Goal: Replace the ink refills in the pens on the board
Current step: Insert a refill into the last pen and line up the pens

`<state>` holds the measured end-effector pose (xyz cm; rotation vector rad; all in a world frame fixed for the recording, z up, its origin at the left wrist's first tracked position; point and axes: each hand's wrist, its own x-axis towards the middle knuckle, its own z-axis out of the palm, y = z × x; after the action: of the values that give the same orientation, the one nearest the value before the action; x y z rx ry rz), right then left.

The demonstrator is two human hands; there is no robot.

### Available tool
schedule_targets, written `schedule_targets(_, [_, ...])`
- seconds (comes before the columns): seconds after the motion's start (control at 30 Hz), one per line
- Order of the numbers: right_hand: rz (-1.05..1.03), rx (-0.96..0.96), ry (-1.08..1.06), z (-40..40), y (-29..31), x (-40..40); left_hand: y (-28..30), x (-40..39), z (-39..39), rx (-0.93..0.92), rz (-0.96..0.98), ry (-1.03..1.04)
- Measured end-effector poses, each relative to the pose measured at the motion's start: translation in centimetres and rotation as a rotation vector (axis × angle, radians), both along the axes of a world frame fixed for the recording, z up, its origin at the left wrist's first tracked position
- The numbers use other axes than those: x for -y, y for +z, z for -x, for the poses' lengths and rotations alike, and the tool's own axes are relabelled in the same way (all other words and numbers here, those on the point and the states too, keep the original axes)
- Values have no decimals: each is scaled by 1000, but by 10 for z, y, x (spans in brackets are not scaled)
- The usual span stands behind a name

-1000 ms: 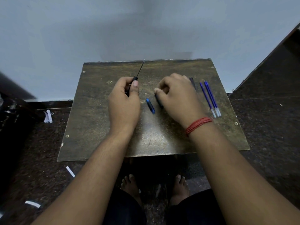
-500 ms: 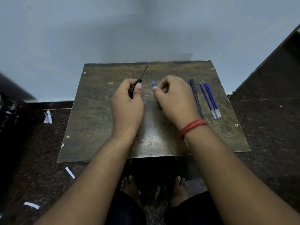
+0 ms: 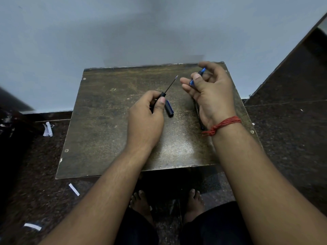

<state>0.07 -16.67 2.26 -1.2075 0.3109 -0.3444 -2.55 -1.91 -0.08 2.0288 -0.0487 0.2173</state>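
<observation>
Fingers (image 3: 160, 103) of the left hand (image 3: 145, 121) are curling round a black pen barrel (image 3: 157, 101), thumb pressing on its side, with the thin refill (image 3: 170, 84) sticking out of the front end and pointing up and away toward the wall. Those of the right hand (image 3: 212, 91) are pinching a small blue pen piece (image 3: 197, 76), probably the tip section, thumb against its shaft while the other digits are fanning loosely.

Going from the biggest thing down: the board (image 3: 106, 129) is lying on the dark floor and serving as the desk, both forearms are reaching over its near edge, and the right wrist is wearing a red thread (image 3: 221, 124). The left hand is hovering near the middle, the right one is raised over the far right corner. A dark pen (image 3: 199, 114) is lying mostly hidden beneath the right palm, and a black and blue cap (image 3: 169, 108) is resting just beside the left thumb.

Judging by this, one pen is sitting in pieces mid-swap, reassembly is pending, and the hidden pen looks untouched
</observation>
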Motion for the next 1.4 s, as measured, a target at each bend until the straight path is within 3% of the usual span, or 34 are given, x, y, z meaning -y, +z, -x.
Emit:
schedule_targets(0.17, [-19,54,-43,-1,0,2,1,1,2,4,-16,-23])
schedule_targets(0.6, [238,89,-39,-2,-3,-1,2,2,3,16,-37,-63])
schedule_targets(1.13, [308,24,273,-1,-11,-7,1,2,2,45,5,-62])
schedule_targets(1.4, [280,43,322,1,-9,-5,0,1,0,33,19,-32])
